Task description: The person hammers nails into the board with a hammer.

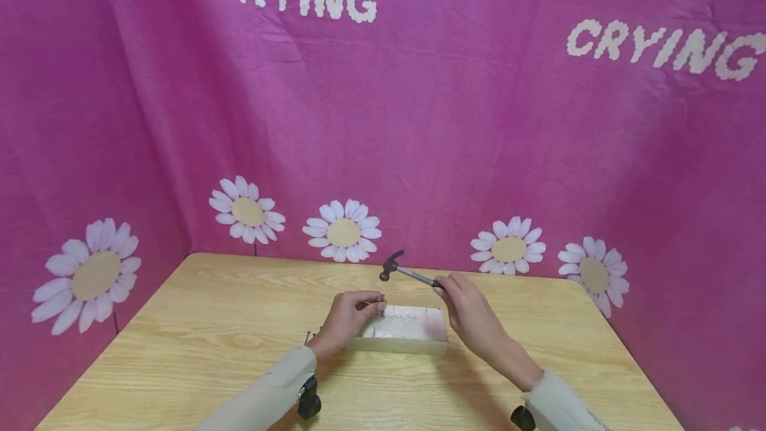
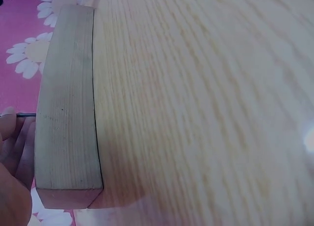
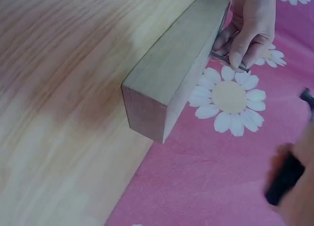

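Note:
My left hand pinches a nail between thumb and fingers, its point at the top face of a wooden block. That nail stands upright near the block's left part, with its head above the fingertips. In my right hand is a claw hammer, gripped by its handle. The hammer's dark head is raised above and close to the nail, striking face downward. In the right wrist view, the hammer's black grip shows at the lower right, blurred.
Several more nails stand at the left, partly hidden behind the left wrist. The block lies on a light wood-grain table. A pink curtain with daisies hangs behind and along both sides. Black wrist cameras sit under the sleeves.

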A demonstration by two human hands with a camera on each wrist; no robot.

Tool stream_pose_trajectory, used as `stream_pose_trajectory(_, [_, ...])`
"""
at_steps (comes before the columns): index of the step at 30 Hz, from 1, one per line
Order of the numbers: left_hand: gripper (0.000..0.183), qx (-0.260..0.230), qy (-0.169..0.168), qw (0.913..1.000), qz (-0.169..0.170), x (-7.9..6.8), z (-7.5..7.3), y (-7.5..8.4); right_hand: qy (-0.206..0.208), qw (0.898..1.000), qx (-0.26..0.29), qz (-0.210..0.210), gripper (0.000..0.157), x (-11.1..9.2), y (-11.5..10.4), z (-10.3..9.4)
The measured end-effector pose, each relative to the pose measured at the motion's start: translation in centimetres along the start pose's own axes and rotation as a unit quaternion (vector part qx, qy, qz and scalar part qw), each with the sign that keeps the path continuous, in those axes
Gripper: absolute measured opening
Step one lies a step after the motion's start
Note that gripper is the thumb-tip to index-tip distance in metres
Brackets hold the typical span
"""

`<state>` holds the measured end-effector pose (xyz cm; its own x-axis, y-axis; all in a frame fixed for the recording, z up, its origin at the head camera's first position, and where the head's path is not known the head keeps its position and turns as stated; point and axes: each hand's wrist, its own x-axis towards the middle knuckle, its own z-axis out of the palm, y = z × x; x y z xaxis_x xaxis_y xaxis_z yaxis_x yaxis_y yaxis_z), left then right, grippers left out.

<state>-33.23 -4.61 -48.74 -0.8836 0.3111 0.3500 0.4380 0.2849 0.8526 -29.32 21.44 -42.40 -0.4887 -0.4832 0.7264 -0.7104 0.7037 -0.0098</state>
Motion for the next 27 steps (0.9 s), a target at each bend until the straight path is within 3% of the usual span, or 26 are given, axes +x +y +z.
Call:
stream_pose_trajectory(2, [0.023,0.003,0.002,1.0,0.005,0.05,0.03,0.07,0.003,1.0,0.02,0.02,0.014,0.23,0.04,-0.13])
stream_pose_trajectory(6, [0.023,0.005,0.003,1.0,0.005,0.16,0.12,0.32,-0.025,0.999,-0.002,0.031,0.01,0.49,-0.09,-0.28])
stream_pose_trajectory(11, [0.022,0.012,0.003,0.9999,-0.002,0.0,0.02,0.3,0.028,0.999,0.027,0.032,0.01,0.79,-0.58,-0.34])
stream_pose_trajectory(16, [0.021,0.007,0.002,1.0,-0.005,-0.22,-0.14,0.18,-0.011,0.999,0.018,0.024,0.008,0.88,-0.4,-0.42])
stream_pose_trajectory(20, [0.019,0.002,0.004,1.0,-0.004,-0.3,-0.16,0.18,0.007,0.998,0.041,0.051,0.009,0.79,-0.09,-0.51])
stream_pose_trajectory(25, [0.02,0.007,0.004,0.9999,0.006,-0.27,-0.04,0.18,-0.041,0.996,0.057,0.051,0.006,0.29,-0.41,-0.37])
stream_pose_trajectory(27, [0.021,0.008,-0.002,1.0,0.002,-0.36,-0.04,0.15,-0.037,0.997,0.054,0.05,0.009,0.13,-0.62,-0.37])
